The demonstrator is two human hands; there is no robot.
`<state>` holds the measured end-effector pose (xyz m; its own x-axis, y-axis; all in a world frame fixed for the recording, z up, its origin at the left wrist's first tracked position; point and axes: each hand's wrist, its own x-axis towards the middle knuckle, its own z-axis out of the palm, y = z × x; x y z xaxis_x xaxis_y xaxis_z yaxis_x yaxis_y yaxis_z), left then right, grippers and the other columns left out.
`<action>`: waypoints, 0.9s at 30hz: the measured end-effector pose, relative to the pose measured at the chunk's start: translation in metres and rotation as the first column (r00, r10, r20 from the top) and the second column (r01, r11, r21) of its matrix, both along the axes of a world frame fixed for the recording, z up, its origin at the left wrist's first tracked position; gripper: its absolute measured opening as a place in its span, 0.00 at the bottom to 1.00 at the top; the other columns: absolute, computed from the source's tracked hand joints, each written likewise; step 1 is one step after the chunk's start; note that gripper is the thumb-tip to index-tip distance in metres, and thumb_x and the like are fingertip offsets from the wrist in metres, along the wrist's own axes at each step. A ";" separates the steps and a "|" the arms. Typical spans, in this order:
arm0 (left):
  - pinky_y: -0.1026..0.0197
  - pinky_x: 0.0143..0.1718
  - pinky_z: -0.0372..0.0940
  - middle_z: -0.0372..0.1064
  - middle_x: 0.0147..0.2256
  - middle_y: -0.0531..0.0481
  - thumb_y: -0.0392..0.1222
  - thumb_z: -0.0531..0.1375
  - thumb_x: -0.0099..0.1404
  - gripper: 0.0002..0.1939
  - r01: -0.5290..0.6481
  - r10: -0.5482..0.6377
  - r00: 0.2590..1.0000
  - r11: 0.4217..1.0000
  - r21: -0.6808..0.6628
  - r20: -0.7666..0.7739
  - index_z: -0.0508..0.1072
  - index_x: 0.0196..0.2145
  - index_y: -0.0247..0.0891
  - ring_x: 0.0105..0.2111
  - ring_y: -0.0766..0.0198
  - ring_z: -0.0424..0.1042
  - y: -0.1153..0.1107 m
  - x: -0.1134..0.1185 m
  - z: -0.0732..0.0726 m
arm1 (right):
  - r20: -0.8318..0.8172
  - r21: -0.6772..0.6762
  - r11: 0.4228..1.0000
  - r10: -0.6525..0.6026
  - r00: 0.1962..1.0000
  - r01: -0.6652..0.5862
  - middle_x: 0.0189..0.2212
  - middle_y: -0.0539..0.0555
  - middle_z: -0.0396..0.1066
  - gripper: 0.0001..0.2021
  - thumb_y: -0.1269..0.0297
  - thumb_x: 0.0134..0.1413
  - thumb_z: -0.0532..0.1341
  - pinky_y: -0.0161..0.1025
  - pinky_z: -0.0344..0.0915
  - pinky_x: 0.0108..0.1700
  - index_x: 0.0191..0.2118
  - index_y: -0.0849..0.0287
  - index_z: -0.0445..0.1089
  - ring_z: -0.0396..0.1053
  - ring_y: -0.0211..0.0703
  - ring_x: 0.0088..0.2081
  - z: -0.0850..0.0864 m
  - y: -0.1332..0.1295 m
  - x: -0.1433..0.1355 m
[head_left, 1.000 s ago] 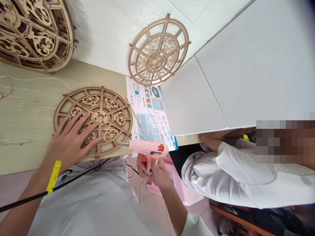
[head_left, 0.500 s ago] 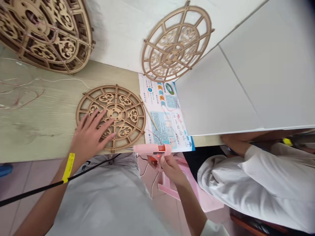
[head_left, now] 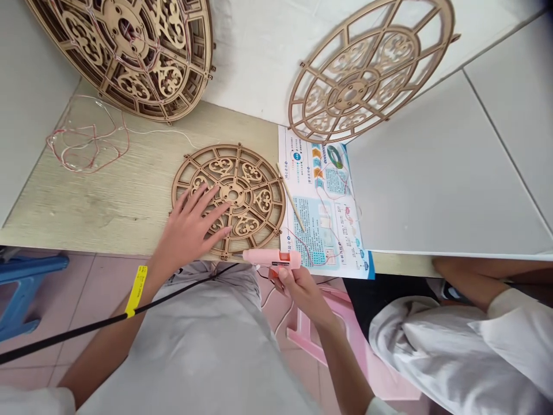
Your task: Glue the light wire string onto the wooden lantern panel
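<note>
Openwork disc (head_left: pixel 242 197): flat on the table (head_left: pixel 112 225), near rim at the table's front edge; brown, matte, wood-like, with spokes and scroll cutouts.
Left hand (head_left: pixel 184 233): open, palm down, fingers spread over the disc's left part; grips nothing.
Right hand (head_left: pixel 302 291): closed around the handle of the glue gun (head_left: pixel 265 257), just off the disc's near-right rim.
Nozzle: metal, tapered, at the disc's near rim; contact cannot be told.
Room: widest stretch of pale grained tabletop left of the disc, reaching the thin wire tangle (head_left: pixel 90 141).
Right side: glossy printed sheet (head_left: pixel 302 173) and slender stick (head_left: pixel 294 203), beside the disc.
Behind: stacked discs (head_left: pixel 129 52) behind-left, tilted; single disc (head_left: pixel 345 101) behind-right, tilted.
</note>
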<state>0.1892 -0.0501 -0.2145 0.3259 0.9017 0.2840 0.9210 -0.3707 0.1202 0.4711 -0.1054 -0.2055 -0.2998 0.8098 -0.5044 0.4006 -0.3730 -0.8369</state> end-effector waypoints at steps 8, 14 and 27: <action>0.46 0.70 0.56 0.48 0.70 0.55 0.61 0.48 0.72 0.28 0.007 -0.007 1.000 0.999 0.036 -0.017 0.64 0.65 0.53 0.71 0.56 0.52 0.000 0.001 -0.002 | 0.030 -0.015 0.999 -0.035 0.999 0.036 0.20 0.47 0.46 0.35 0.25 0.53 0.53 0.35 0.45 0.26 0.26 0.59 0.56 0.45 0.31 0.23 -0.006 0.000 -0.002; 0.45 0.71 0.57 0.48 0.70 0.55 0.62 0.48 0.72 0.28 0.008 -0.008 1.000 0.999 0.035 0.000 0.65 0.65 0.53 0.71 0.56 0.52 -0.001 0.000 -0.002 | 0.022 0.006 0.998 -0.059 0.998 0.058 0.20 0.47 0.47 0.33 0.28 0.54 0.55 0.36 0.45 0.27 0.25 0.58 0.53 0.45 0.32 0.24 -0.009 -0.001 -0.003; 0.44 0.71 0.56 0.48 0.70 0.54 0.62 0.47 0.72 0.29 0.002 -0.002 1.000 1.000 -0.002 -0.002 0.65 0.65 0.52 0.71 0.54 0.52 -0.001 0.001 0.000 | 0.048 0.024 0.997 -0.077 0.996 0.076 0.21 0.48 0.46 0.32 0.32 0.57 0.56 0.36 0.44 0.28 0.24 0.58 0.49 0.45 0.32 0.25 -0.012 -0.004 -0.003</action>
<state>0.1901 -0.0513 -0.2141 0.3280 0.9017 0.2818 0.9206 -0.3720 0.1189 0.4686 -0.1098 -0.2173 -0.2125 0.8404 -0.4986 0.4120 -0.3856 -0.8255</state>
